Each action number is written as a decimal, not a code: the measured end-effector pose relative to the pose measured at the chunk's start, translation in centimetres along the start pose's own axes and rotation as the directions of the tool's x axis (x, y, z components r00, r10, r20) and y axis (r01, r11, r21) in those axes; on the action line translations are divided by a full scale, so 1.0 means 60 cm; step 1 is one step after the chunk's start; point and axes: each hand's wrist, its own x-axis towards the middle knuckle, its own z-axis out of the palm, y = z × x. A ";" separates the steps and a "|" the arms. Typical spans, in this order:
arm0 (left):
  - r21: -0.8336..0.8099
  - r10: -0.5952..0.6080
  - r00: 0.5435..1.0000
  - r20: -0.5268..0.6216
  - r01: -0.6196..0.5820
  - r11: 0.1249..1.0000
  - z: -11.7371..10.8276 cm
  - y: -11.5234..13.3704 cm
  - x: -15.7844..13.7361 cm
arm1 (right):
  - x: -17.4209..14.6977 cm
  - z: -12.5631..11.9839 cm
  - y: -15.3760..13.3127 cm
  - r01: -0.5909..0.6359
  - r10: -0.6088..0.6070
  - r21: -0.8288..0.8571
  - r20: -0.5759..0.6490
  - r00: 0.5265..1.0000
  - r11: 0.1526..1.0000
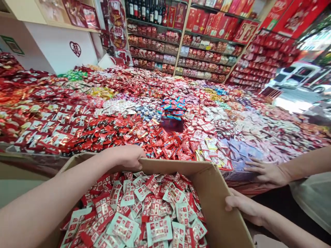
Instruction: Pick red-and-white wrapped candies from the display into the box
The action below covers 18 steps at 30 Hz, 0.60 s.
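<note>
A large open cardboard box (pixel 178 165) fills the lower middle of the head view. Inside it lie many small red and white candy packets (pixel 159 229). My left hand (pixel 131 156) is closed over the box's far rim, its fingers curled down onto the inner side. With my right hand (pixel 243 203) I grip the right wall of the box, the fingertips bent over its edge. Just beyond the far rim is a heap of shiny red candy packets (pixel 165 143).
Another person's hand (pixel 269 172) rests at the display's front edge, on lilac packets (pixel 243 153). A stack of blue and pink packets (pixel 173 108) stands mid-display. Behind rise shelves (pixel 178 51) with wine bottles (pixel 147 10) and red boxes. A vehicle (pixel 297 75) shows at right.
</note>
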 end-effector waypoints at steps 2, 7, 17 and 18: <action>0.025 0.023 1.000 -0.014 -0.022 0.999 -0.003 0.014 0.008 | -0.008 -0.011 0.011 0.043 -0.043 0.003 -0.013 0.999 0.999; 0.076 0.065 0.997 -0.031 -0.063 0.995 0.005 0.025 0.015 | 0.002 -0.002 0.043 0.022 -0.027 -0.028 -0.193 0.981 0.999; 0.177 0.088 0.988 -0.124 -0.065 0.982 0.022 0.025 0.009 | 0.024 0.006 0.041 0.382 -0.647 -0.588 -0.341 0.682 0.713; 0.185 0.089 0.987 -0.131 -0.064 0.981 0.025 0.024 0.009 | 0.023 0.019 0.036 0.393 -0.792 -0.731 -0.327 0.516 0.558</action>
